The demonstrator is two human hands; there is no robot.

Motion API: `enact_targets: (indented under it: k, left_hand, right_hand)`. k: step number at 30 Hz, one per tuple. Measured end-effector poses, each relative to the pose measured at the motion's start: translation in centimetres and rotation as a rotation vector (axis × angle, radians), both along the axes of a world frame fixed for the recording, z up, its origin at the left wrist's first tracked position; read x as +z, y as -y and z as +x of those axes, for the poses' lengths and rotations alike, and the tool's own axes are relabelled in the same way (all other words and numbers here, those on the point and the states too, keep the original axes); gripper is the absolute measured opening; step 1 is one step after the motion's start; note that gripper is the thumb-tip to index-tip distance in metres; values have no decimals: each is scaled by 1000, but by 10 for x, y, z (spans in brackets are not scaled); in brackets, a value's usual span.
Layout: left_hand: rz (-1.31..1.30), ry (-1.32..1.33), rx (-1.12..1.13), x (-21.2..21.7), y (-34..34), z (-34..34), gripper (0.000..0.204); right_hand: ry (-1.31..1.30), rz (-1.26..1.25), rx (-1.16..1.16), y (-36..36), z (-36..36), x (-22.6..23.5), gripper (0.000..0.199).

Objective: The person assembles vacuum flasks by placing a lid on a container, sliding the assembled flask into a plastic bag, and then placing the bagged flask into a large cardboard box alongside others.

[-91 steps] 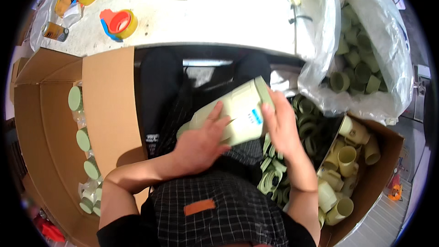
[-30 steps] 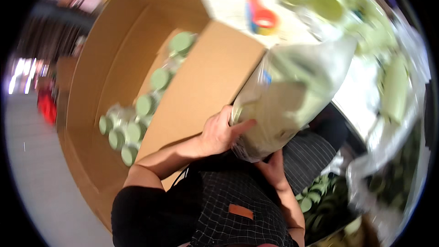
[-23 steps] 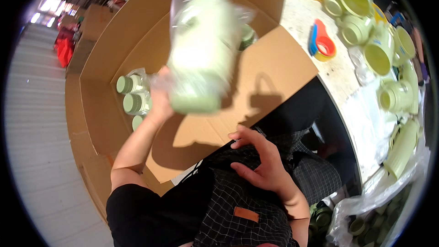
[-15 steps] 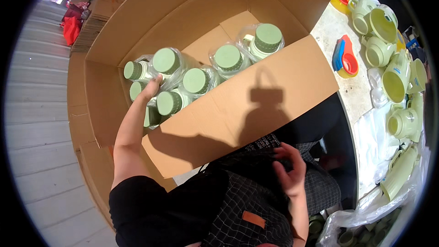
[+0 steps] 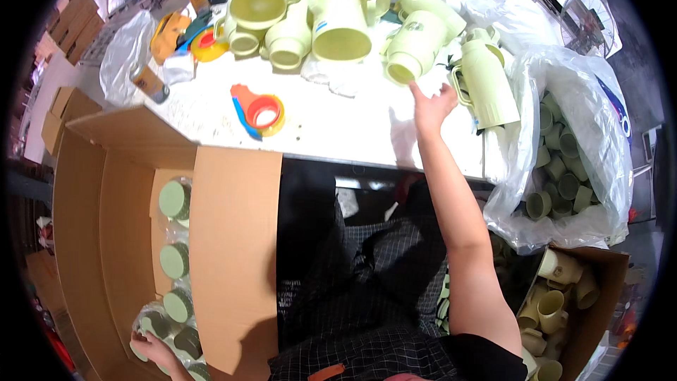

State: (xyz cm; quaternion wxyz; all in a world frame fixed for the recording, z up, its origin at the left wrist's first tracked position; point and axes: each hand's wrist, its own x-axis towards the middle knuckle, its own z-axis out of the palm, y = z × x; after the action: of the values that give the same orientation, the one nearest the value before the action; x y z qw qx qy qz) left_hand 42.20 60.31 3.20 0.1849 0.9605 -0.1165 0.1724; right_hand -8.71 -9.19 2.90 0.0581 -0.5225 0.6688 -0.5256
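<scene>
My right hand [image 5: 434, 107] reaches over the white table, fingers apart. Its fingertips are close to the mouth of a pale green jug [image 5: 416, 42] lying on its side; whether they touch cannot be made out. Another pale green jug [image 5: 490, 85] with a handle lies just right of the hand. At the lower left my left hand [image 5: 151, 349] rests loosely over jugs with green lids [image 5: 175, 261] in clear plastic bags, inside a cardboard box [image 5: 81, 240]. Its fingers look loosely spread and hold nothing visible.
More pale green jugs [image 5: 342, 25] lie along the table [image 5: 338, 116]. A tape dispenser [image 5: 264, 111] sits near its front edge. At right, a plastic-lined bag [image 5: 515, 190] holds green cups, above a box of jugs [image 5: 620, 275]. One box flap [image 5: 236, 261] stretches beside me.
My view has turned right, from the box toward the table. My right hand has moved from near my lap out over the table. My left hand remains at the bagged jugs.
</scene>
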Motion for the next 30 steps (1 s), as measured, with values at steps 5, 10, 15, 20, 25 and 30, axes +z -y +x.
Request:
enact_targets:
  k: [5,10,15,20,25,30]
  left_hand:
    - [-373,-163,-587,40,218,-75,38]
    - [-267,-264,-1407,55,413,-197,32]
    - [-559,-754,-1397,47,490,-296,62]
    - [-582,-1610,-1309,7,428,-319,34]
    - [-690,-1943,-817,2,400,-344,40]
    - [-819,-1761,-697,8,409,-341,44]
  right_hand:
    - [-499,408,124,48,33,31,98]
    - [-372,171,105,29,-42,27,58]
    - [318,198,525,-129,-117,27,26]
    - [352,480,810,-243,-191,63,54]
    - [1054,-217,-145,-183,-353,16,96]
    - [228,-208,-415,-150,-406,-35,86]
